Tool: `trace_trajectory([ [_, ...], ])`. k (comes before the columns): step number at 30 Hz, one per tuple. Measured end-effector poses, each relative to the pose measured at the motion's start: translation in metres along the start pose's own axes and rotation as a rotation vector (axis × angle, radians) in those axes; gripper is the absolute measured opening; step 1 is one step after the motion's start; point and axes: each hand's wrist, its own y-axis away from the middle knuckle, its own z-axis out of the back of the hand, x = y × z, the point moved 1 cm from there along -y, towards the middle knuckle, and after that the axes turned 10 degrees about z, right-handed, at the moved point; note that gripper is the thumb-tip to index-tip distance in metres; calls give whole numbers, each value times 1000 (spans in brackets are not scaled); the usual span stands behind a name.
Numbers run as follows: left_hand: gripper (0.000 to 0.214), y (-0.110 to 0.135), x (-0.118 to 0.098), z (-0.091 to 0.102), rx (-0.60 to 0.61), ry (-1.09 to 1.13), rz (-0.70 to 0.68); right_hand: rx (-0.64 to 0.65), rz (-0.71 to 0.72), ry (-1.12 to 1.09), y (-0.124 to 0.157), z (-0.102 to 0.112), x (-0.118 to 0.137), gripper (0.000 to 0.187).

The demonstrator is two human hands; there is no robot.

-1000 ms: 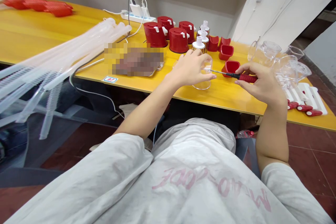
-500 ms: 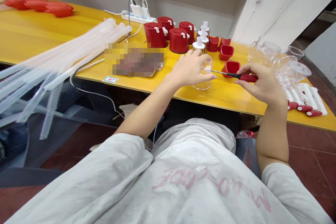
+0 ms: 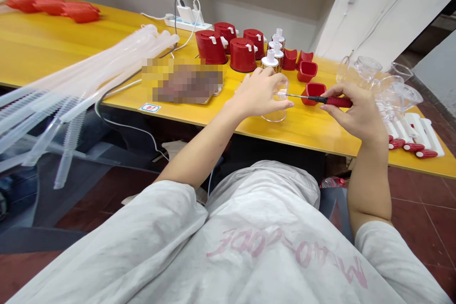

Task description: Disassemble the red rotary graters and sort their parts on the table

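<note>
My left hand [image 3: 259,92] is wrapped round a clear plastic cup [image 3: 276,113] that rests on the yellow table [image 3: 42,47]. My right hand [image 3: 352,111] pinches the red handle of a small screwdriver [image 3: 320,99]. Its metal shaft lies nearly level and points left into the side of the cup. A red square cap [image 3: 313,90] lies just behind the shaft.
Behind my hands stand three red round housings [image 3: 242,54], white-and-gold pump tops [image 3: 270,59] and more red caps [image 3: 306,70]. Clear cups [image 3: 388,88] and white parts with red tips [image 3: 415,145] lie right. Corrugated clear tubes [image 3: 89,80] jut out left. A power strip [image 3: 187,23] sits at the back.
The screwdriver and my right hand have risen a little and shifted slightly right; my left hand and the cup have stayed in place.
</note>
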Motion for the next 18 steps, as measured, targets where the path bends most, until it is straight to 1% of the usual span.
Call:
trace_trajectory([
  [8,65,0,0,0,-8,4,-2,-7,10,-18,0,-2,-5,13],
  [11,66,0,-1,0,-3,-1,-4,-12,2,-20,0,-2,-5,15],
  [14,65,0,-1,0,-1,4,-1,-14,-16,-8,-1,-2,-5,16],
  [18,66,0,-1,0,-1,5,3,-12,-4,20,0,-3,-6,14],
])
